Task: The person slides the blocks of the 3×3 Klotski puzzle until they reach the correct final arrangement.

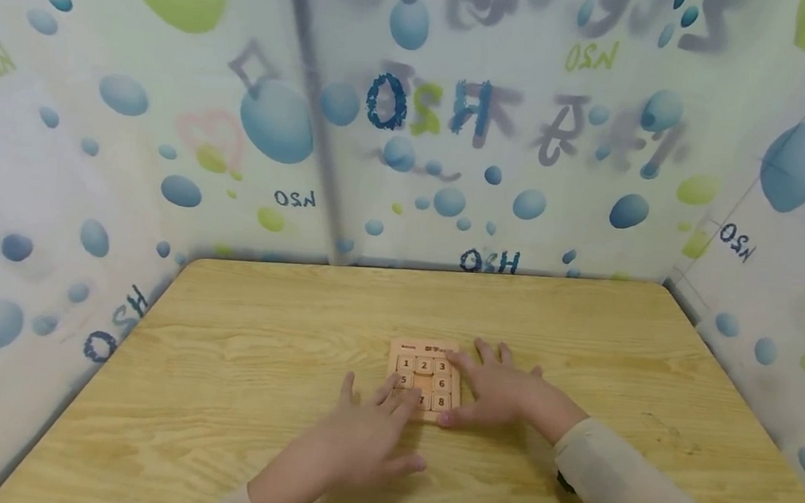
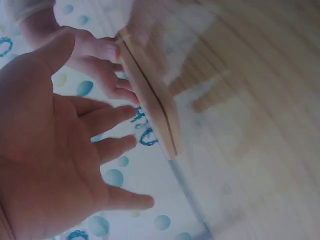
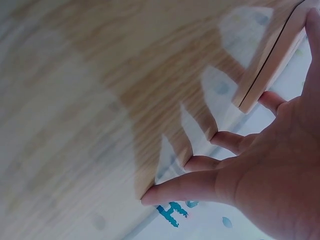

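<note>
A wooden sliding number puzzle [image 1: 453,392] lies flat on the table; tiles 1, 2, 3, 5, 6, 7 and 8 show around a vacant middle slot. My left hand [image 1: 364,440] reaches over its lower left part, fingers extended, a fingertip at the 7 tile and hiding the bottom left tile. In the left wrist view its fingers look spread, beside the puzzle's edge [image 2: 150,92]. At the puzzle's right side, my right hand [image 1: 501,388] touches the frame, index finger by the upper corner and thumb by the lower one. Its other fingertips [image 3: 192,162] rest on the table.
The light wooden tabletop [image 1: 259,327] extends around the puzzle, with faint marks on its right part. Behind and at both sides hangs a white curtain [image 1: 409,180] printed with blue and green drops. A small black item [image 1: 565,483] shows under the right sleeve.
</note>
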### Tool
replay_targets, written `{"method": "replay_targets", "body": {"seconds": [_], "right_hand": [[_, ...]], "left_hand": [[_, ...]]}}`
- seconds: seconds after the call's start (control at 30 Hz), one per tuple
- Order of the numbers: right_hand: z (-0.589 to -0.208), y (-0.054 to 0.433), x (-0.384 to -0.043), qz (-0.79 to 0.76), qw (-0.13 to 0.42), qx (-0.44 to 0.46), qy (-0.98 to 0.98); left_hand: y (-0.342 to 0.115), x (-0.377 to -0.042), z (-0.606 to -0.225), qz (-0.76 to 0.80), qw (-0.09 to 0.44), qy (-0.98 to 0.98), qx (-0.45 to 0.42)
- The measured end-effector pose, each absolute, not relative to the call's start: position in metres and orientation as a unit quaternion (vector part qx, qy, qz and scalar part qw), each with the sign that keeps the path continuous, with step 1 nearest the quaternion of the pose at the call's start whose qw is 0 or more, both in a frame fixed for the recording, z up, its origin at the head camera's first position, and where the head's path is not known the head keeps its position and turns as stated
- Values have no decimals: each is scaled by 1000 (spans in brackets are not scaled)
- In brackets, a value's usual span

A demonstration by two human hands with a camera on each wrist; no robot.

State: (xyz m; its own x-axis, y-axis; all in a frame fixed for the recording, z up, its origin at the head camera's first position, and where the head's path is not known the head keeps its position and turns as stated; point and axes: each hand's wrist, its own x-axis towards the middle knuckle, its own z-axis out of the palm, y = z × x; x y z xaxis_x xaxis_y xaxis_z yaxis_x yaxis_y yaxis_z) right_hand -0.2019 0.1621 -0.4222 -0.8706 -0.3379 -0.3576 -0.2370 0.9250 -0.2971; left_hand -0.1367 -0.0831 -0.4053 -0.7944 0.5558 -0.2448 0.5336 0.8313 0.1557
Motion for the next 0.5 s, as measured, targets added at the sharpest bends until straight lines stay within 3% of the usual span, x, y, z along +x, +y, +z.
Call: {"method": "replay_targets", "body": {"seconds": [0.17, 0.5], "right_hand": [[-419, 162, -202, -129, 204, -152, 958], [-419, 159, -201, -126, 201, -156, 959]], "left_hand": [[-83, -145, -407, 24, 106, 955, 277], [-84, -145, -409, 61, 133, 947, 287]]}}
